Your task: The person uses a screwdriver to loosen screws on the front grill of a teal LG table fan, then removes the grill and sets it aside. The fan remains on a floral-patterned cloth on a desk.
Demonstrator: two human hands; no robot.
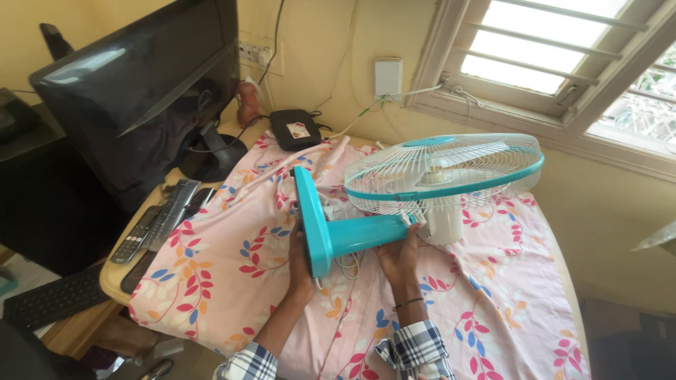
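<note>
A turquoise and white table fan (366, 233) is held on its side above a table covered with a pink floral cloth (232, 260). Its round flat base (310, 218) faces left and its white wire cage (443, 174) with a turquoise rim lies tilted at the right. My left hand (299, 271) grips the lower edge of the base. My right hand (399, 255) holds the turquoise stem from below, near the white motor housing (443, 226). A white cord hangs under the stem.
A large black monitor (141, 91) stands at the left, with remotes (155, 222) in front of it and a keyboard (53, 299) lower left. A small black box (294, 129) sits by the wall. A barred window (563, 49) is at upper right.
</note>
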